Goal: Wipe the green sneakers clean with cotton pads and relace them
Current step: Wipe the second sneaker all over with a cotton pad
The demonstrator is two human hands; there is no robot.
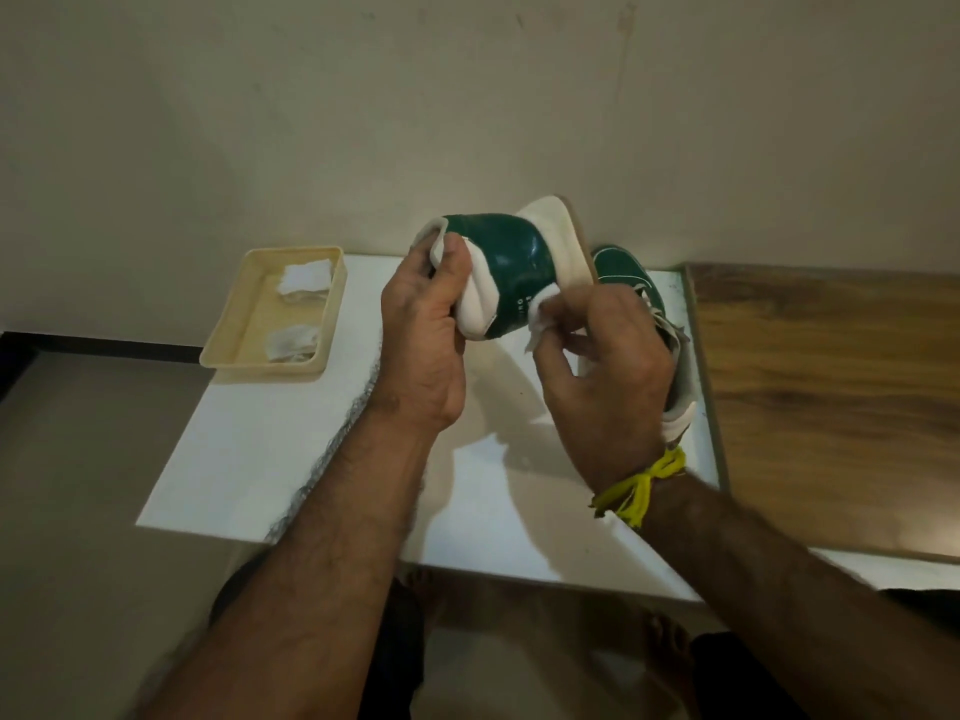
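- Your bare forearms reached up from the bottom edge toward the white table (291,459), the one landmark used below.
- Your left hand (423,330) hung above the table's middle, its thumb and curled fingers gripping the white collar at the heel opening of a green sneaker (511,262) lifted off the surface.
- That held sneaker was tipped so its glossy green heel faced you and its white sole pointed up and to the right, toward the far right part of the table.
- Your right hand (608,366) hovered over the table's right half, fingertips pinching a white cotton pad (540,314) and pressing it against the lower green side of the held sneaker, beside small white lettering.
- Yellow thread (641,483) was tied around your right wrist, above the table's near right area.
- Another green sneaker (631,275) lay on the table's far right side, just behind your right hand, which hid much of it; its white heel showed near the right edge.
- At the table's far left corner sat a cream plastic tray (228,345), overhanging the edge slightly.
- Inside the tray lay two batches of cotton pads (306,277), one at the far end and a greyer one at the near end.
- Right of the table ran a wood-grain surface (831,397), touching its right edge.
- Bare feet showed faintly on the floor below the table's near edge.
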